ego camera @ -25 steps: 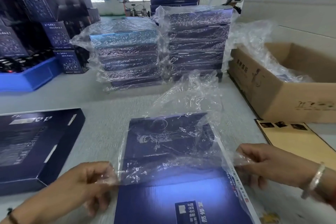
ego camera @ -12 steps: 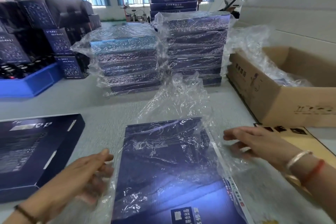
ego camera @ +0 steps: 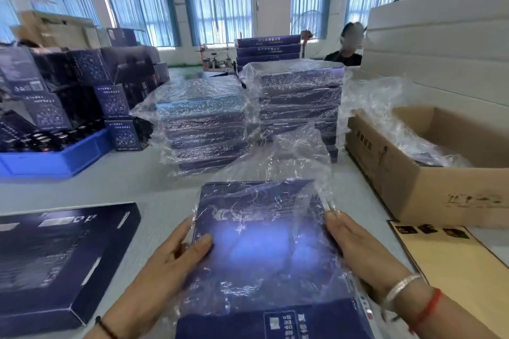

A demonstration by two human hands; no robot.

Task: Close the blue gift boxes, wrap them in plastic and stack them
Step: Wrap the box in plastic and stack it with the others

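A blue gift box lies lengthwise in front of me, its far part inside a clear plastic bag whose loose end stands up beyond it. My left hand holds the box's left edge, thumb on top over the plastic. On the right edge, my right hand presses with straight fingers. Two stacks of wrapped blue boxes stand behind, the left stack lower than the right stack.
Another blue gift box lies unwrapped at the left. An open cardboard carton with plastic bags sits at the right, a tan printed sheet before it. A blue bin and dark boxes stand far left. A person sits behind.
Both hands left the bag's open rim and moved forward along the box's sides. The bag now covers more of the box, and my view has lifted.
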